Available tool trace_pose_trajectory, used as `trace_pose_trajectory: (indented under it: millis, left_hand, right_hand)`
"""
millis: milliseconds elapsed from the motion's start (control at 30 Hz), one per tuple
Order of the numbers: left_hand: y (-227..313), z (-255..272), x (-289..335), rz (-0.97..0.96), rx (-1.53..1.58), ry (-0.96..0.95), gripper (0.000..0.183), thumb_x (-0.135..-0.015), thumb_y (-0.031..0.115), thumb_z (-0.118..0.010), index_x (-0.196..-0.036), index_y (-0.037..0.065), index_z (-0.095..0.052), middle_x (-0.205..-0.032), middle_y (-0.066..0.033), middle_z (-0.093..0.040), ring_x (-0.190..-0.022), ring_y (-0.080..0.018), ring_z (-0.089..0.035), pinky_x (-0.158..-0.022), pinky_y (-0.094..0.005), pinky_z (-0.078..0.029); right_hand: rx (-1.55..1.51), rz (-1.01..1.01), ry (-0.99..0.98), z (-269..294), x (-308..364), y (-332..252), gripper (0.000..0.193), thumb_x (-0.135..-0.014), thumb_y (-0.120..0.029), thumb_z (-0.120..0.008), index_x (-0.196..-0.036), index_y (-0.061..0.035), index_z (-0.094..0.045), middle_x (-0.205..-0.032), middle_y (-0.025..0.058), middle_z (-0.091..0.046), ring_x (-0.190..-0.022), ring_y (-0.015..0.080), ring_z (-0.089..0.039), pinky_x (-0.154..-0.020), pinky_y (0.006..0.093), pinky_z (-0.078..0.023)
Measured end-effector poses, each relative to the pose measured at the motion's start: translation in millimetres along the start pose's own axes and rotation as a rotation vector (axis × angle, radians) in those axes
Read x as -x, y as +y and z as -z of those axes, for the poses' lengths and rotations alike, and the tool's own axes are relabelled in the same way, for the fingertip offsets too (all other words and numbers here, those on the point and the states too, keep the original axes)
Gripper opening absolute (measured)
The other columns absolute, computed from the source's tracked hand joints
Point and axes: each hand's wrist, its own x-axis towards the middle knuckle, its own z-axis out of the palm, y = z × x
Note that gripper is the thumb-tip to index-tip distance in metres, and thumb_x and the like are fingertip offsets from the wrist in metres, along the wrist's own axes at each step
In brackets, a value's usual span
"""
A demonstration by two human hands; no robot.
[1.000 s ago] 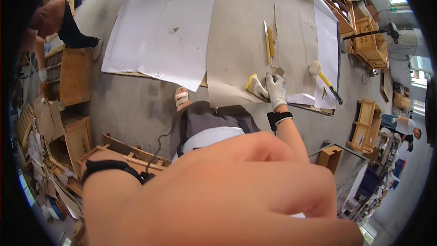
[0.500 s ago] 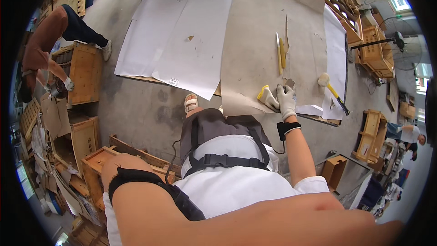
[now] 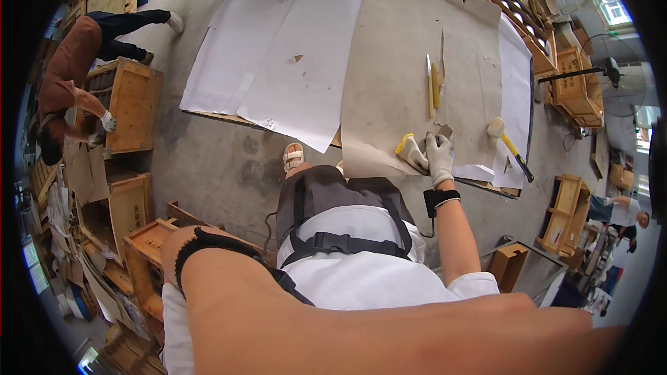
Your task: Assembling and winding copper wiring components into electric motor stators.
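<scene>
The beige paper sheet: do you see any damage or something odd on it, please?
Yes. The beige paper sheet has a long tear beside the slim yellow tool, and its far edge looks ragged, not cleanly cut.

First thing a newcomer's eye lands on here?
Probably the bare left hand, looming large and blurred across the bottom edge. Next, the gloved right hand, right of centre at the near edge of the brown paper, beside a yellow-cuffed loose glove. Farther right lies a yellow-handled mallet.

A whitish, yellow-rimmed glove (image 3: 415, 155) lies creased on brown paper (image 3: 389, 69).
</scene>
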Motion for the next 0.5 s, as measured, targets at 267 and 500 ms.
trace_pose_trajectory:
  millis: [267,500]
  left_hand:
    - [-6,-8,-12,-0.012,0.067,-0.013,0.029,-0.094,0.016,-0.051,-0.117,-0.001,-0.05,-0.104,-0.0165,-0.057,-0.103,-0.027,-0.058,-0.086,-0.0357,-0.046]
    - [-20,-19,-28,-0.006,0.166,-0.043,0.027,-0.095,0.017,-0.049,-0.114,-0.002,-0.051,-0.102,-0.016,-0.058,-0.101,-0.0267,-0.059,-0.084,-0.0353,-0.047]
  right_hand:
    - [-0.011,0.056,0.04,5,9,-10,0.044,-0.086,-0.045,-0.057,-0.088,-0.0017,-0.067,-0.086,0.0186,-0.068,-0.086,0.0358,-0.064,-0.077,0.0415,-0.047]
    - [0.018,0.075,0.029,3,6,-7,0.043,-0.087,-0.043,-0.056,-0.089,-0.0019,-0.067,-0.088,0.0191,-0.068,-0.087,0.0363,-0.064,-0.078,0.0418,-0.047]
